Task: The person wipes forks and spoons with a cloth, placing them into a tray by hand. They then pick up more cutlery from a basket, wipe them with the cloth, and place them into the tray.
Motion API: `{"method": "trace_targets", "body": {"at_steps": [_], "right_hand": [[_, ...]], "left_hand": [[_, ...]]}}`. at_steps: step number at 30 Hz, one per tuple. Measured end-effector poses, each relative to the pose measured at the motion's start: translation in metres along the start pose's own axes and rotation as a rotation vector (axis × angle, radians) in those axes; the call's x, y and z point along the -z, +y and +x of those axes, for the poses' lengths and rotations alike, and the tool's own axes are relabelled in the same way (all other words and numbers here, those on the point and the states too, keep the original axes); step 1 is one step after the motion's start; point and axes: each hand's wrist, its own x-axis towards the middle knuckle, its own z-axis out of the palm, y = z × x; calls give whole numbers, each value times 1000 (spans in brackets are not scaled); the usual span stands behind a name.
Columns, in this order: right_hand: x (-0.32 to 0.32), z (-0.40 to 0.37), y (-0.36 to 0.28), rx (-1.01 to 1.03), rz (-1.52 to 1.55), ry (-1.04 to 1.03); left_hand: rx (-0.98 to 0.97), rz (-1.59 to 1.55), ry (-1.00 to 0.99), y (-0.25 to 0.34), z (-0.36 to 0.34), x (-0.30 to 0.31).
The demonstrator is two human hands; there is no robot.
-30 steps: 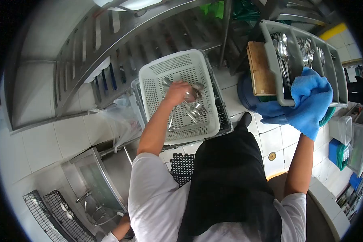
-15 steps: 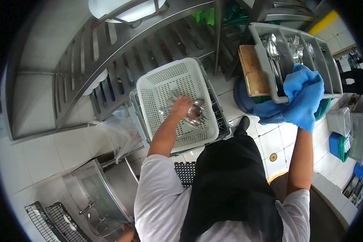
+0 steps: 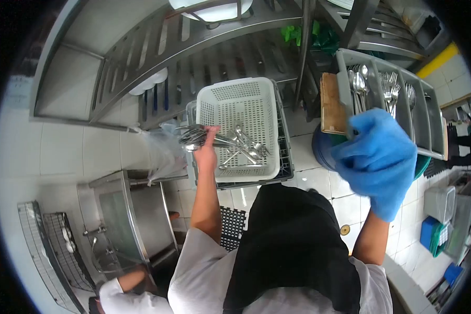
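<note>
My left hand (image 3: 207,148) is closed around a bunch of forks and spoons (image 3: 193,137), lifted over the left rim of a white perforated basket (image 3: 206,97). More loose cutlery (image 3: 246,149) lies on the basket floor. A blue cloth (image 3: 377,162) covers my right hand, which holds it in front of a grey cutlery tray (image 3: 429,141); the fingers are hidden beneath. Spoons (image 3: 359,83) and forks (image 3: 391,91) lie in separate compartments of that tray.
The basket stands on a dark crate (image 3: 285,157). A wooden board (image 3: 332,104) leans by the tray, above a blue bin (image 3: 323,149). Slatted metal shelves (image 3: 225,60) run behind. At lower left, another person (image 3: 131,293) is beside a steel sink (image 3: 146,214).
My left hand has risen from inside the basket with a bunch of cutlery and moved left. My right hand and the cloth have drawn back from the tray toward me. The view has shifted.
</note>
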Motion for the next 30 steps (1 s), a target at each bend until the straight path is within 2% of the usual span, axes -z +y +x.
{"method": "trace_targets", "body": {"at_steps": [2,3,6,7,12,16,18,21,22,24,26,28,30], "right_hand": [[-3,-11,-18,209,-217,-132],[-2,-16,-25,319,-312,-190],[8,-27,-36,600,-487,-309],[12,-29,-36,663,-507,-331],[30,-51,-23,839,-476,-419],[26,-88,-2,816,-346,-550],[20,-114,16,784,-277,-660],[17,-143,46,679,-195,-853],[18,-148,54,642,-178,-909],[20,-159,70,578,-161,-999],[20,-170,86,530,-171,-1056],[14,-191,103,515,-187,-1097],[1,-220,127,537,-190,-1114]], "left_hand": [[-1,-217,85,6,-32,-6],[-8,-224,109,9,-50,-9],[89,-598,150,14,-111,-25],[135,-714,176,25,-133,-34],[219,-764,123,47,-234,-59],[389,-632,121,94,-296,-93],[372,-651,91,91,-318,-110],[387,-671,155,99,-344,-123],[381,-674,176,99,-352,-120],[568,-646,107,94,-368,-115],[568,-581,125,89,-382,-108],[580,-339,131,89,-391,-96],[562,-327,164,88,-399,-81]]}}
